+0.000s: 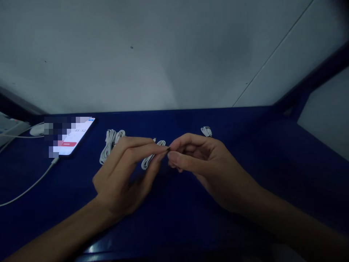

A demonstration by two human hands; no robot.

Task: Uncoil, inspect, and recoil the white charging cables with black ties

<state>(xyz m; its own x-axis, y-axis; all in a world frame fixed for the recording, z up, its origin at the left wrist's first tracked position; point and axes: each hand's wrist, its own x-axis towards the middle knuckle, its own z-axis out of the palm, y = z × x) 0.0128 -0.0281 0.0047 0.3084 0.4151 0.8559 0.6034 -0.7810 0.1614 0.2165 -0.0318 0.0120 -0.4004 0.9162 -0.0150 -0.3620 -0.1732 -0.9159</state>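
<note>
My left hand (128,163) and my right hand (204,160) meet fingertip to fingertip above the blue table. Pinched between them is a small dark piece (168,149), mostly hidden and too small to name. Just behind my left fingers lies a coiled white cable (148,161), partly covered by them. Further left, more coiled white cable (107,147) lies on the table, with its right part behind my left hand. Beyond my right hand sits a small white cable bundle (206,131) with a dark band around it.
A lit phone (73,140) lies on the left, with a white charging cable (40,187) running from its near end. A white object (36,129) and a white power strip (13,127) are at the far left. The blue table (177,225) ends at a pale wall (163,65).
</note>
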